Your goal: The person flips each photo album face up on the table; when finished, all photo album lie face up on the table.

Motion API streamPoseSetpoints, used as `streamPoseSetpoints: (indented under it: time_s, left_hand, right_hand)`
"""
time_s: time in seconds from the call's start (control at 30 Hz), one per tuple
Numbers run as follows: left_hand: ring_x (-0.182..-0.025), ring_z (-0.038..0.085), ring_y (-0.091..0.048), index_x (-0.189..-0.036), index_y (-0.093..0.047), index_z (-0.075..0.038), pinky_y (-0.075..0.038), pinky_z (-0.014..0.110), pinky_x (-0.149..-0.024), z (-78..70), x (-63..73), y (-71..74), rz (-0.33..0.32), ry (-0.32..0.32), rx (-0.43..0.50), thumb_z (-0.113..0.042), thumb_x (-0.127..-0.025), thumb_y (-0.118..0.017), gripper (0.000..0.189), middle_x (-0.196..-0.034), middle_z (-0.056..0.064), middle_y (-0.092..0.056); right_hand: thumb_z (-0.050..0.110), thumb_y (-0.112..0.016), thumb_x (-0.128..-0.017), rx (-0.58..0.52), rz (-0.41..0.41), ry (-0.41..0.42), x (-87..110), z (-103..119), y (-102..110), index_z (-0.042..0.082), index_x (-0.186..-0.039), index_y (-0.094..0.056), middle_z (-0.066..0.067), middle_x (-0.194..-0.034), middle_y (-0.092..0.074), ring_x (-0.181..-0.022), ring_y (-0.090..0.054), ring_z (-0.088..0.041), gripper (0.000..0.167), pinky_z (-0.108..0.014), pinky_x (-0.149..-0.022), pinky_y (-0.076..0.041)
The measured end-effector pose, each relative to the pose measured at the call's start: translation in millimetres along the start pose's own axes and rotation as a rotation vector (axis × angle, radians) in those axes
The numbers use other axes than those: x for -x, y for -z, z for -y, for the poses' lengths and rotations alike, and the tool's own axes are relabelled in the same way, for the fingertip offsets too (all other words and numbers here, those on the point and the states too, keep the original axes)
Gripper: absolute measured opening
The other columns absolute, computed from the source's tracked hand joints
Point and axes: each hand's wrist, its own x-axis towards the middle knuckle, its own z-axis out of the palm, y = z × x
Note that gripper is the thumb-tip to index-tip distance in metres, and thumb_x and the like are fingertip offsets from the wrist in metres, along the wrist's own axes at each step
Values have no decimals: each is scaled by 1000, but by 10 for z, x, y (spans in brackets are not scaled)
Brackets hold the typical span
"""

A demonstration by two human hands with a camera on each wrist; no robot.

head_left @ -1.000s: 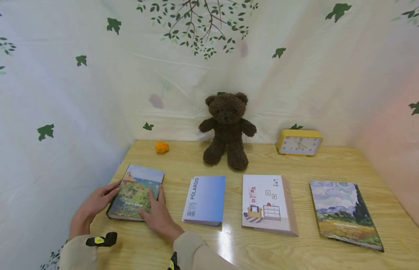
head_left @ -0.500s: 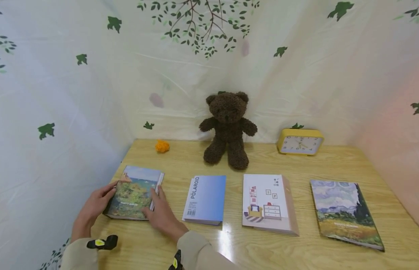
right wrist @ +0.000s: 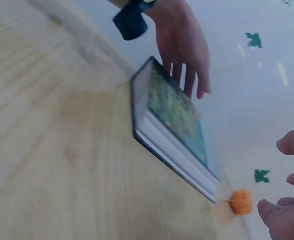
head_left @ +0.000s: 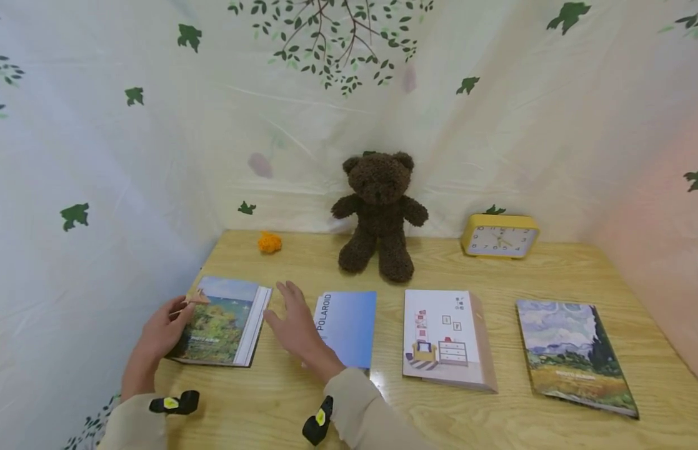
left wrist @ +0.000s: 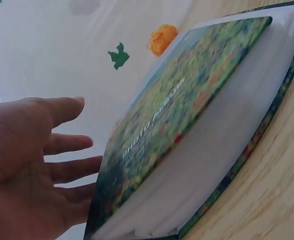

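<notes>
A photo album (head_left: pixel 214 325) with a painted garden-and-sea cover lies at the table's left. Its front cover is skewed to the left, so white page edges and part of the lower cover show on the right. My left hand (head_left: pixel 162 329) is at the spine side, its fingers extended against that edge in the left wrist view; the thumb stands apart from the cover. My right hand (head_left: pixel 297 322) hovers between this album and a blue POLAROID album (head_left: pixel 349 328), fingers spread and holding nothing. It hides part of the blue album's left side.
A white illustrated album (head_left: pixel 438 337) and another painted-cover album (head_left: pixel 573 356) lie to the right. Along the back are an orange yarn ball (head_left: pixel 269 242), a brown teddy bear (head_left: pixel 378 215) and a yellow clock (head_left: pixel 500 237). A patterned curtain (head_left: pixel 304 144) hangs behind the table.
My right hand has come off the painted album's right edge and moved right. The album's front cover has slid left, baring the page edges. My left hand stays at the spine.
</notes>
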Motion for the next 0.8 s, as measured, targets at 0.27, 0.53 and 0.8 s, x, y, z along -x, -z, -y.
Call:
streamPoseSetpoints:
  time_s: [0.27,0.53,0.8]
  left_hand:
    - [-124,52,-40,-139,-44,5,-38,64,-96,-368,57,-147,-306,-119,-19,-40,-102,-39,57,-139,34,-40]
    - [-121,46,-47,-136,-47,3,-44,58,-95,-734,53,-348,-242,-275,58,-37,-102,-43,53,-134,28,-46]
    - [-122,41,-49,-141,-42,1,-44,54,-98,-1019,69,-778,-25,-394,121,-29,-101,-48,50,-138,25,-47]
  right_hand:
    - [29,-54,-98,32,-87,34,11,-98,506,14,-147,-37,-14,-156,-24,-129,-45,-35,55,-49,-101,-43]
    - [23,-59,-94,140,-262,4,109,-342,1002,9,-144,-41,-16,-153,-27,-140,-30,-35,55,-52,-110,-32]
    - [18,-63,-89,119,-299,-107,373,-583,1249,-2,-148,-25,-27,-150,-27,-137,-31,-43,73,-55,-110,-31]
